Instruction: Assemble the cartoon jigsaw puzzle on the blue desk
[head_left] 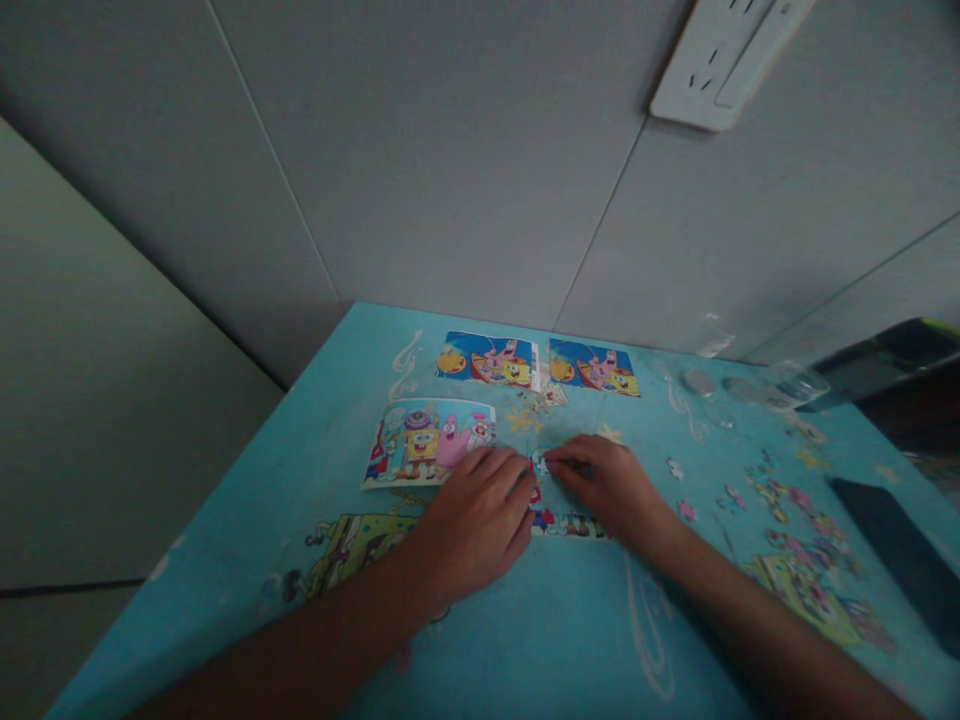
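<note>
My right hand (606, 482) pinches a small jigsaw piece (540, 462) between thumb and fingertips. Below it, a partly assembled jigsaw (574, 525) lies on the table, its lower strip of joined pieces showing between my hands. My left hand (480, 512) is closed, with fingers curled down at the left edge of these pieces; whatever is under its fingertips is hidden. Just beyond my left hand lies a cartoon picture sheet (420, 440) with a yellow square figure and a pink starfish figure. My left fingers overlap its lower right corner.
Two blue cartoon cards (487, 360) (594, 367) lie near the wall. Loose jigsaw pieces (806, 515) are scattered at right, beside a dark flat object (900, 550). Clear plastic containers (799, 385) stand at the back right. A power socket (720, 70) is on the wall.
</note>
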